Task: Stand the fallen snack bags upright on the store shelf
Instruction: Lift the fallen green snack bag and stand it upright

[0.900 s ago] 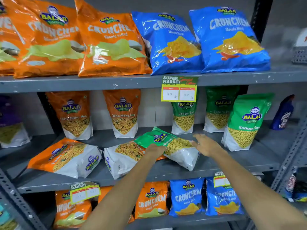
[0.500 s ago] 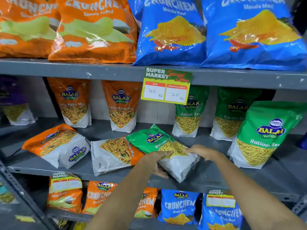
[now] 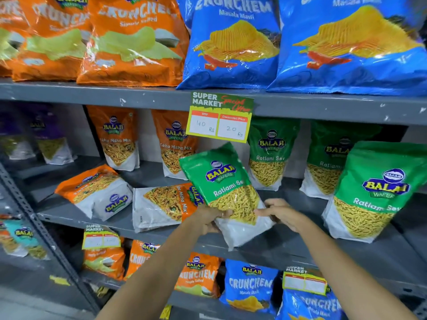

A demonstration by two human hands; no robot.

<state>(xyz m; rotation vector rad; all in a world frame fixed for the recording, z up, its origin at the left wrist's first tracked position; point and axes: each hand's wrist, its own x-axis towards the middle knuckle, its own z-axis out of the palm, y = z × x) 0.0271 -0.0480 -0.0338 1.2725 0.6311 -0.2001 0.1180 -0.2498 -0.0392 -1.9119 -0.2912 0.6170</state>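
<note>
While both my hands grip it, the left hand [image 3: 209,219] and right hand [image 3: 280,214] hold the green Ratlami Sev bag [image 3: 225,192] tilted above the middle shelf [image 3: 300,248], seemingly lifted clear. Two orange Tikha Mitha Mix bags [image 3: 161,206] lie flat to its left.

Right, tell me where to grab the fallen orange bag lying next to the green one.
The orange bag lies flat on the shelf, white bottom at its left end, top tucked behind the green bag. Probably best to come from the front, hold the two long edges mid-length, and tip it up onto the white bottom.
</note>
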